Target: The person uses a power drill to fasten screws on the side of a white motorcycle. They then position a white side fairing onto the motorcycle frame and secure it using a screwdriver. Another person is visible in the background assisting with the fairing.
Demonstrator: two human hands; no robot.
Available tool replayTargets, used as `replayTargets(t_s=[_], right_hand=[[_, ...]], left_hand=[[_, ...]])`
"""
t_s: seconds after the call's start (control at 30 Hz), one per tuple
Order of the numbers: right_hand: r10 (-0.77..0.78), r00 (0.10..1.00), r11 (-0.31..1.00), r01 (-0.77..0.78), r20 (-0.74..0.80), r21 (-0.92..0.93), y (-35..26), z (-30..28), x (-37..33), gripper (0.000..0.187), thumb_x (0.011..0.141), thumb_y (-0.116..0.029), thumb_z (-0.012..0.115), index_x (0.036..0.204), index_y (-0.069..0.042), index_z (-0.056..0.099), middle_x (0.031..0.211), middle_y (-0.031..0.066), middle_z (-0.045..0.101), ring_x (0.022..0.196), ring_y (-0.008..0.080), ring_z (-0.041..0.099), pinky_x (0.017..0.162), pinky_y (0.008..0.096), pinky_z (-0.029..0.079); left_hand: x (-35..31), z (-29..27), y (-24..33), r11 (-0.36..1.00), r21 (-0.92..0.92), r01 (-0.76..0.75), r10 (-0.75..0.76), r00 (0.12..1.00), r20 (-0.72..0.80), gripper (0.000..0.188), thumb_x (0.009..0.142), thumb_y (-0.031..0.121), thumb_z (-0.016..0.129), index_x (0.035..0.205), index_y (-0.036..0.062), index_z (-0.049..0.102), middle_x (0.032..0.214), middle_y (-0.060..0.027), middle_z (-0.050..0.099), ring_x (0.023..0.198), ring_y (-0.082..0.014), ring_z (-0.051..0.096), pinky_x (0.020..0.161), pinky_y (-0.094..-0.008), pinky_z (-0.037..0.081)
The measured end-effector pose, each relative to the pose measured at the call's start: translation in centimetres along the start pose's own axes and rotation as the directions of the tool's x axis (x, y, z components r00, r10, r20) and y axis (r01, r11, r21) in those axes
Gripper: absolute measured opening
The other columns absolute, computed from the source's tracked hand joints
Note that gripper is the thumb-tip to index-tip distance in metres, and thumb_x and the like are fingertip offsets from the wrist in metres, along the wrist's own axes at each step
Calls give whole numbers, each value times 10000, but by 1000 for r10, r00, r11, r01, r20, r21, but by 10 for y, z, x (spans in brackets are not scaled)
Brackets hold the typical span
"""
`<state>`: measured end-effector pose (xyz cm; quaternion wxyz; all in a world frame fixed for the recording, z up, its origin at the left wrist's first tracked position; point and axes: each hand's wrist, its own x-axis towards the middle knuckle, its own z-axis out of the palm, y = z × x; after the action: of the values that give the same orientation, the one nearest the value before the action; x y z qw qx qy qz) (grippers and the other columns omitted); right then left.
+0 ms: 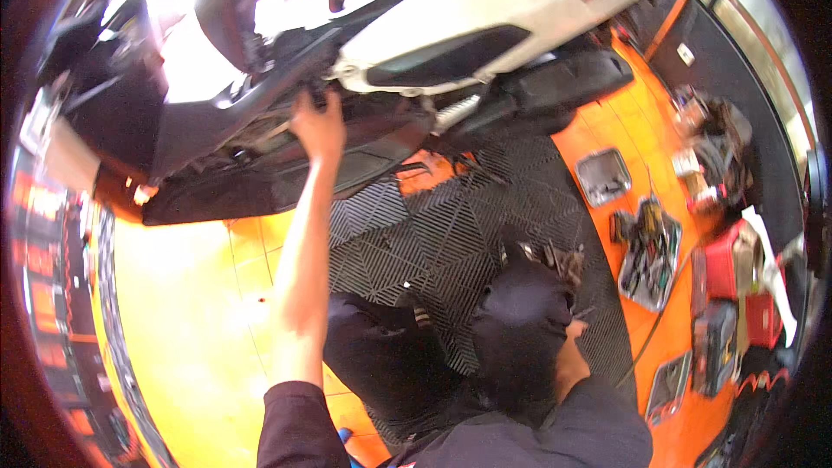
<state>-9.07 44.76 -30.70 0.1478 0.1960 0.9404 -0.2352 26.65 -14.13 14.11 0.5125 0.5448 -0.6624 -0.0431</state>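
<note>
A motor scooter with a white side panel (485, 9) and black lower body panels (251, 173) stretches across the upper part of the view. My left arm reaches out straight to it. My left hand (317, 128) is at the black trim just below the front end of the white panel, its fingers bent around a small dark part that I cannot make out. Low by my right knee (524, 312) is my right hand (574, 355), mostly behind the leg. Its fingers are too blurred and covered to read.
Black ribbed floor mats (451, 234) lie beneath me on an orange tiled floor (191, 295). At the right are a metal tray (604, 177), another tray heaped with hand tools (648, 260), a red box (728, 260) and a black case (716, 347). A dark wall (737, 61) stands beyond them.
</note>
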Motion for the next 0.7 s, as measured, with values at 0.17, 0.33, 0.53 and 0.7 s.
replayTargets(t_s=[0.17,0.33,0.53,0.7], right_hand=[[-194,979,960,175,-67,-220,21,-13,128,541,882,-308,741,1241,50,554,1115,240,688,1015,402,696,820,477,565],[-249,920,842,52,302,537,-50,-85,48,296,1005,-259,601,1046,25,671,937,139,692,792,275,649,688,426,511],[-991,131,131,986,1,105,-227,-248,-29,240,931,-197,686,944,43,691,803,209,684,707,314,675,674,440,498],[-884,-245,-192,967,-399,-169,-372,-409,-120,199,1003,-140,648,1068,47,672,760,101,617,729,242,628,688,379,486]], left_hand=[[18,49,67,990,-139,-9,3,999,-45,592,893,344,703,1277,-101,630,1273,-313,637,1291,-423,543,1120,-547,304],[-20,1,4,989,1,146,-145,985,-96,594,889,299,713,1329,-83,594,1349,-298,592,1360,-402,479,1143,-564,261],[-19,7,19,985,-71,159,-166,979,-118,566,912,289,702,1354,-46,587,1360,-249,604,1372,-358,474,1133,-560,274],[-15,10,33,988,-141,69,-86,989,-119,575,912,328,716,1340,-41,605,1332,-221,633,1353,-348,494,1137,-545,269]])
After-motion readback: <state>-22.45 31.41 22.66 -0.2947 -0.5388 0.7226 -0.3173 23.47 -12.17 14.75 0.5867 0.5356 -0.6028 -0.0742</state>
